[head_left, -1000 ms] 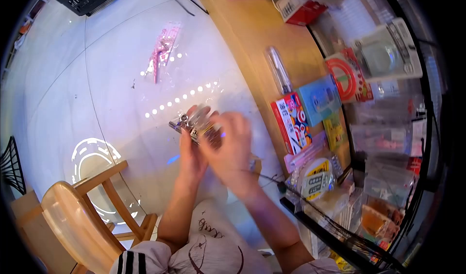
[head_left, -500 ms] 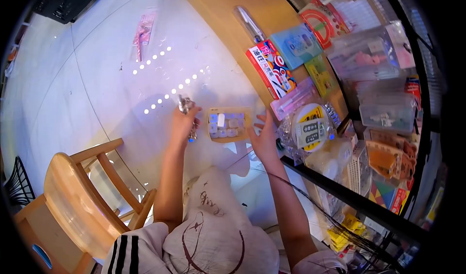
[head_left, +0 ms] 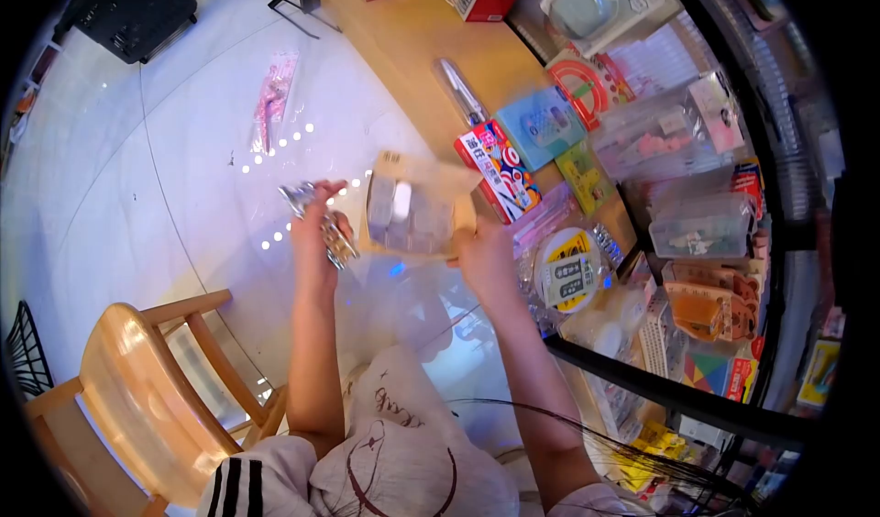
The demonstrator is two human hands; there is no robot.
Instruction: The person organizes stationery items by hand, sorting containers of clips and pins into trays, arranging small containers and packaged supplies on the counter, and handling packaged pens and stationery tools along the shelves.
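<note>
My left hand (head_left: 316, 228) is closed around a shiny metallic item in clear wrapping (head_left: 298, 198), whose ends stick out above and below the fingers. What exactly it is I cannot make out. To its right, my right hand (head_left: 481, 249) grips the right edge of a tan cardboard box (head_left: 423, 166), lifted and tilted over the floor. Inside the box are several pale, translucent pieces in rows, one of them whiter than the others. The box lies between my two hands, its left side close to my left fingers.
A wooden shelf (head_left: 385, 40) on the right bears a red marker box (head_left: 500, 170), a blue packet (head_left: 539, 127) and a round clear package (head_left: 570, 274). A wooden chair (head_left: 151, 379) stands at lower left, a black basket (head_left: 137, 13) at upper left, a pink packet (head_left: 273, 100) on the floor.
My right hand, empty and spread half a second ago, has taken hold of the cardboard box and raised it. My left hand has moved slightly left, still holding the metallic item.
</note>
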